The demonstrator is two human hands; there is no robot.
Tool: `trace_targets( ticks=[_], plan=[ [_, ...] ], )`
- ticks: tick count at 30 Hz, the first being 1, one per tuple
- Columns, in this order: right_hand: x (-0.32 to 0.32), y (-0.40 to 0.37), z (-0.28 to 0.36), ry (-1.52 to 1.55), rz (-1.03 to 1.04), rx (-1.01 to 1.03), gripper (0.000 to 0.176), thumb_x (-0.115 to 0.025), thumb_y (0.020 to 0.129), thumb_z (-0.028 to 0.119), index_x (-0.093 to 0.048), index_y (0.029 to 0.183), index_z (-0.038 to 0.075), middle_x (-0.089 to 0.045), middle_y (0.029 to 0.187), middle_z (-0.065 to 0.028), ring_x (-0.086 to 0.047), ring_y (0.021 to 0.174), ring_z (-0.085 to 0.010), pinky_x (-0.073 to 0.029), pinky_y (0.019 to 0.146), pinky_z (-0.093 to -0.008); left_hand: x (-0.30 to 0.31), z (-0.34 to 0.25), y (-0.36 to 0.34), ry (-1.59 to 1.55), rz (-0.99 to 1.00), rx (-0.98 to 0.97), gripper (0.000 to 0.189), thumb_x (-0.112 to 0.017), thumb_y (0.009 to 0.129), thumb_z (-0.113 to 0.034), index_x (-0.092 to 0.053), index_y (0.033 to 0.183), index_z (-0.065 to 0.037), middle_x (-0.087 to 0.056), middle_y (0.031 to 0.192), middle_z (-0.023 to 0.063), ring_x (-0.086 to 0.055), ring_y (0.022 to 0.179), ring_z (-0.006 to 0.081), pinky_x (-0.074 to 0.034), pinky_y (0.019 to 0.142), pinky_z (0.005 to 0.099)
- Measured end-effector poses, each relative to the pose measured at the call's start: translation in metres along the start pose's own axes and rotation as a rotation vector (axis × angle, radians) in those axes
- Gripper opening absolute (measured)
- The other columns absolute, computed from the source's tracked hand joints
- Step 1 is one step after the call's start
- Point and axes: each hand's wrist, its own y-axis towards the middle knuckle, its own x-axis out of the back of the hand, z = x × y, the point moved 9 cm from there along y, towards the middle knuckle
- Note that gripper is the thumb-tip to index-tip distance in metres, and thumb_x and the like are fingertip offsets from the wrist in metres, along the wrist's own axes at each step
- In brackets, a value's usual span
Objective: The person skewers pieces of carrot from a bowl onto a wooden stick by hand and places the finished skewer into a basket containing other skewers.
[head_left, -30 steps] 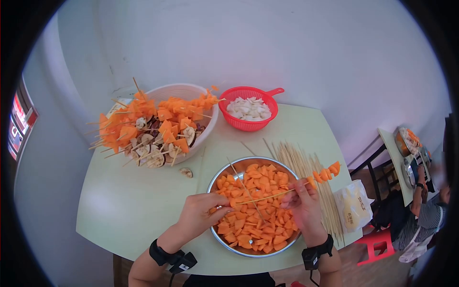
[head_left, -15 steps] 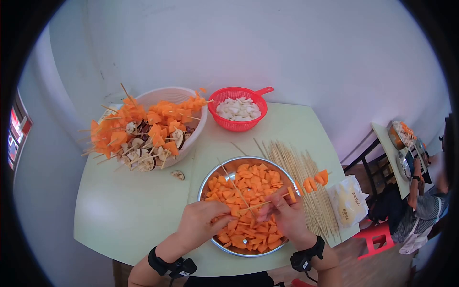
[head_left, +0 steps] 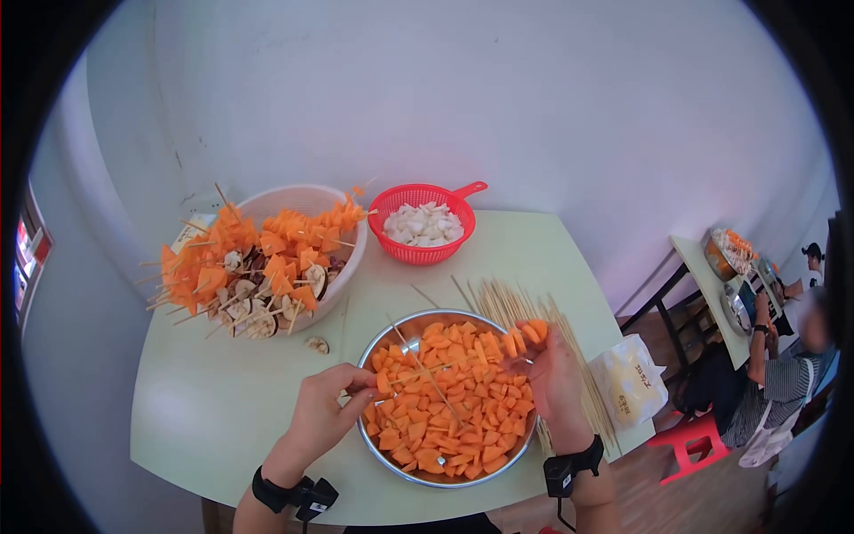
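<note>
My left hand (head_left: pixel 329 409) is closed in a pinch on an orange carrot piece (head_left: pixel 383 384), at the left end of a thin wooden skewer (head_left: pixel 422 374). At the skewer's right end sit several carrot slices (head_left: pixel 525 337), and my right hand (head_left: pixel 560 383) is closed around that end, its fingers partly hidden. Below both hands stands a steel bowl (head_left: pixel 366 429) full of cut carrot (head_left: pixel 454 409). A second skewer (head_left: pixel 415 356) lies slanting across the bowl, over the carrots.
A large white basin (head_left: pixel 354 258) at the back left is heaped with carrot and eggplant skewers (head_left: pixel 258 258). Behind the bowl, a red colander (head_left: pixel 422 256) holds white chunks. Loose skewers (head_left: pixel 569 356) and a plastic packet (head_left: pixel 630 381) lie right. People (head_left: pixel 774 392) sit at another table (head_left: pixel 703 267).
My left hand has moved left and pinches a carrot piece at the skewer's end. My right hand has shifted toward the threaded slices. The whole view has shifted slightly.
</note>
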Motion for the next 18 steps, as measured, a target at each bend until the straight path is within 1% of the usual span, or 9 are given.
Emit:
trace_targets(
  ticks=[1, 3, 7, 10, 11, 13, 15, 17, 18],
  plan=[
    [0.004, 0.001, -0.001, 0.0, 0.001, 0.0, 0.041, -0.036, 0.095, 0.035, -0.051, 0.108, 0.0, -0.06, 0.088, -0.0114, -0.061, 0.076, -0.0201, -0.05, 0.062, -0.0312, -0.003, -0.003, 0.0, 0.025, 0.03, -0.015, 0.011, -0.065, 0.075, -0.003, -0.063, 0.086, -0.002, -0.063, 0.078, 0.0083, -0.061, 0.064, 0.0186, -0.048, 0.061, 0.0249],
    [0.007, 0.001, 0.011, -0.102, 0.044, 0.161, 0.036, -0.037, 0.096, 0.028, -0.056, 0.103, -0.003, -0.061, 0.089, -0.011, -0.061, 0.073, -0.0174, -0.052, 0.06, -0.0283, -0.006, -0.005, -0.001, 0.052, 0.061, -0.03, 0.011, -0.065, 0.075, -0.002, -0.063, 0.086, -0.002, -0.063, 0.078, 0.0083, -0.061, 0.064, 0.0188, -0.048, 0.061, 0.0248],
    [0.005, 0.001, 0.009, -0.135, 0.004, 0.1, 0.036, -0.037, 0.096, 0.026, -0.057, 0.098, -0.004, -0.061, 0.092, -0.0112, -0.061, 0.073, -0.0165, -0.053, 0.057, -0.0277, -0.004, -0.01, -0.001, 0.092, 0.038, -0.079, 0.011, -0.064, 0.075, -0.002, -0.063, 0.085, -0.002, -0.063, 0.078, 0.0082, -0.062, 0.066, 0.0188, -0.049, 0.061, 0.0257],
    [0.003, -0.001, 0.014, -0.126, -0.027, 0.112, 0.035, -0.038, 0.096, 0.025, -0.058, 0.098, -0.004, -0.061, 0.093, -0.0115, -0.061, 0.075, -0.0166, -0.054, 0.061, -0.0282, -0.002, -0.019, -0.003, 0.145, 0.009, -0.158, 0.01, -0.064, 0.074, -0.002, -0.062, 0.084, -0.003, -0.064, 0.079, 0.0079, -0.062, 0.066, 0.0191, -0.05, 0.06, 0.0264],
    [0.002, -0.002, 0.014, -0.12, -0.01, 0.103, 0.035, -0.037, 0.096, 0.024, -0.058, 0.098, -0.004, -0.06, 0.091, -0.0109, -0.061, 0.076, -0.0166, -0.054, 0.063, -0.0291, -0.002, -0.024, -0.004, 0.153, -0.006, -0.205, 0.009, -0.064, 0.074, -0.002, -0.062, 0.083, -0.003, -0.064, 0.079, 0.0078, -0.062, 0.065, 0.0193, -0.05, 0.059, 0.0266],
    [0.0, -0.005, 0.011, -0.113, 0.008, 0.093, 0.034, -0.036, 0.096, 0.023, -0.057, 0.098, -0.004, -0.06, 0.09, -0.0102, -0.06, 0.076, -0.0166, -0.054, 0.065, -0.0299, -0.001, -0.026, -0.005, 0.135, -0.007, -0.171, 0.009, -0.065, 0.074, -0.002, -0.062, 0.083, -0.003, -0.063, 0.078, 0.0076, -0.062, 0.064, 0.0199, -0.05, 0.058, 0.0266],
    [-0.011, -0.011, -0.005, -0.215, 0.078, 0.02, 0.037, -0.037, 0.097, 0.026, -0.057, 0.101, -0.005, -0.061, 0.096, -0.012, -0.062, 0.081, -0.0169, -0.054, 0.068, -0.0287, -0.004, -0.025, -0.005, 0.119, -0.007, -0.135, 0.009, -0.065, 0.074, -0.002, -0.061, 0.082, -0.004, -0.063, 0.077, 0.0073, -0.062, 0.064, 0.0204, -0.049, 0.057, 0.0265],
    [-0.022, -0.015, -0.004, -0.225, 0.105, 0.047, 0.038, -0.036, 0.097, 0.026, -0.057, 0.102, -0.005, -0.061, 0.097, -0.0117, -0.062, 0.081, -0.0178, -0.054, 0.069, -0.0293, -0.013, -0.03, -0.01, 0.153, 0.047, -0.206, 0.01, -0.066, 0.074, -0.003, -0.061, 0.082, -0.005, -0.062, 0.076, 0.0073, -0.061, 0.062, 0.0206, -0.049, 0.055, 0.0268],
    [-0.027, -0.019, -0.003, -0.239, 0.131, 0.077, 0.038, -0.036, 0.097, 0.027, -0.056, 0.103, -0.005, -0.061, 0.099, -0.0114, -0.063, 0.081, -0.0186, -0.054, 0.07, -0.0298, -0.013, -0.031, -0.01, 0.153, 0.052, -0.202, 0.01, -0.066, 0.074, -0.003, -0.061, 0.082, -0.005, -0.062, 0.076, 0.0073, -0.061, 0.062, 0.0206, -0.049, 0.055, 0.0268]
  ],
)
